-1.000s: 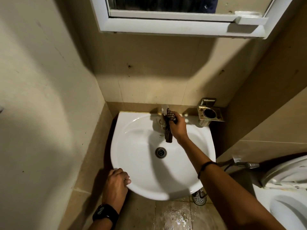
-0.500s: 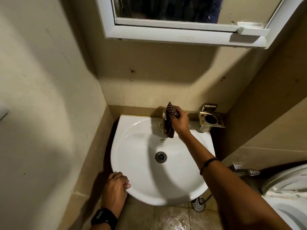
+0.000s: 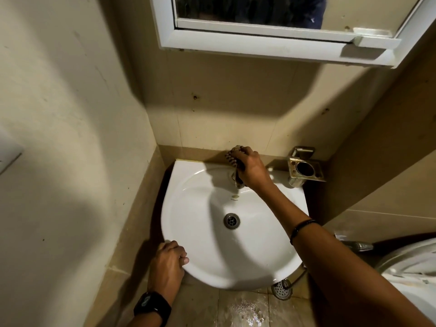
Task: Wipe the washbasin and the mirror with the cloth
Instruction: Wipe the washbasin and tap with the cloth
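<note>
A white washbasin [image 3: 203, 251] hangs in the corner below a white-framed mirror [image 3: 259, 13]. My right hand [image 3: 251, 169] reaches over the bowl and grips a dark checked cloth [image 3: 232, 155], pressing it around the tap [image 3: 237, 182] at the back rim. Most of the cloth is hidden under my fingers. My left hand [image 3: 168, 263], with a black watch on the wrist, curls over the basin's front left rim. The drain [image 3: 231, 220] sits in the middle of the bowl.
A metal holder [image 3: 304, 169] is fixed to the wall right of the tap. A toilet [image 3: 415, 270] and a spray handle [image 3: 358, 245] are at the lower right. The floor [image 3: 243, 308] below has a wet patch and a drain grate [image 3: 282, 289]. Walls close in left and right.
My right hand has moved the cloth up from the tap's spout to its top near the wall. The view tilted upward, showing more mirror. My left hand stays on the rim.
</note>
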